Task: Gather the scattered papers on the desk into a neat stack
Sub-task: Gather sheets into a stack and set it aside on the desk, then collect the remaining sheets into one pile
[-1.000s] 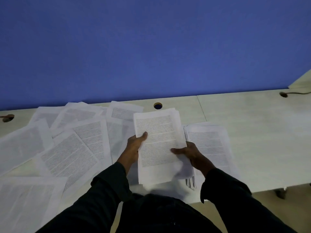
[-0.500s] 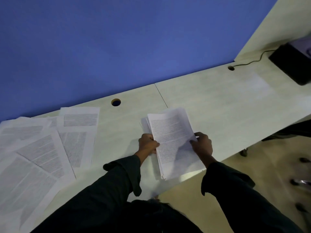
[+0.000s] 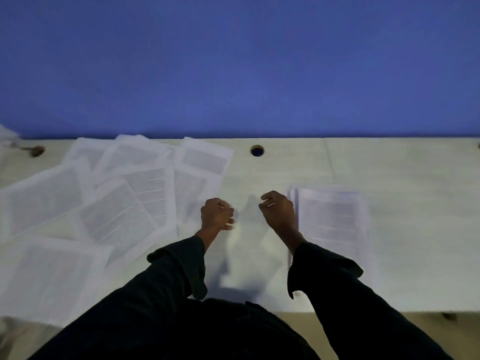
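A: State the position of the gathered stack (image 3: 333, 219).

B: It lies flat on the desk (image 3: 402, 193), right of centre, long side running away from the person. Its sheets are roughly squared, with a few edges offset along the left side. Printed text shows on the top sheet; it is too blurred to read.

A: And the scattered papers (image 3: 109, 203)?

B: They cover the left part of the desk, overlapping at various angles from the far edge to the near edge. One sheet sits nearest the middle, just left of the left hand (image 3: 217, 215).

A: Report the hands.

B: Both are above bare desk between the two groups of paper. The left hand has its fingers curled inward and holds nothing. The right hand (image 3: 278, 210) is just beside the stack's left edge, fingers loosely curled, also holding nothing. Contact between this hand and the stack cannot be determined. Both arms are in dark sleeves (image 3: 168, 276).

A: Surroundings?

B: A round cable hole (image 3: 257, 150) is in the desk near the far edge, between the two groups. A blue wall (image 3: 239, 66) stands behind the desk.
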`<state>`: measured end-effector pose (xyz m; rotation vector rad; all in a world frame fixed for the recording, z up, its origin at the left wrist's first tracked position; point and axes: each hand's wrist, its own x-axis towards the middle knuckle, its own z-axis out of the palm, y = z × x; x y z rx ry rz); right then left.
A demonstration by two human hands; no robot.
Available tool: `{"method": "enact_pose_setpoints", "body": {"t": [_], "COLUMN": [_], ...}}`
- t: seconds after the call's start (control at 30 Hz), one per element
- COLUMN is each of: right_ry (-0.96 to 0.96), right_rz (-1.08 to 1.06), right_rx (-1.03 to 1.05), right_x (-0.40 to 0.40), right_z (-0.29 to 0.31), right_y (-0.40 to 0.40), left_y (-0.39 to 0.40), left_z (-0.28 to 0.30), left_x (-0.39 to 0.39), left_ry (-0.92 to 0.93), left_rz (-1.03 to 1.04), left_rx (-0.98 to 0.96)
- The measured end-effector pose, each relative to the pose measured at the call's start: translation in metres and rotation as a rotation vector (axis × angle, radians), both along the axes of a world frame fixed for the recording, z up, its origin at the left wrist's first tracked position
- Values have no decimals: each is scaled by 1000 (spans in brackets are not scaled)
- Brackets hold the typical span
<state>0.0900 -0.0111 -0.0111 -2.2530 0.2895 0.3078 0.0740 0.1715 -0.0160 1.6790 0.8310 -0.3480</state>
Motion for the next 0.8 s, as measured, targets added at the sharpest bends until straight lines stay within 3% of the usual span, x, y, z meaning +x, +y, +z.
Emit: {"method": "enact_pose_setpoints", "body": {"t": [0.13,0.27,0.37,0.47,0.57,0.7,0.8], "right_ry": [112,67,13,-4,-16,60,38], "right_rz": [165,329,531,712,697,637,574], "right_rx": [10,-76,-117,-133,-238,-494,-560], "right_x": [18,15,6,-5,-21,-39,-45], "right_z": [-12,-21,-25,-29,-30,-31,-36], "right_y": [80,167,227,283,333,373,382], "left_y": [100,193,251,297,329,346,344], "left_z": [-13,-17,-23,-26,-29,-37,-42], "left_x": [-25,-77,-119,-154,-190,-228,-235], "left_ry": [-13,47,266,457,586,502,458], "left_rz": [272,515,692,795,887,913,1049], "left_rx": [136,580,737,652,432,340,316]}}
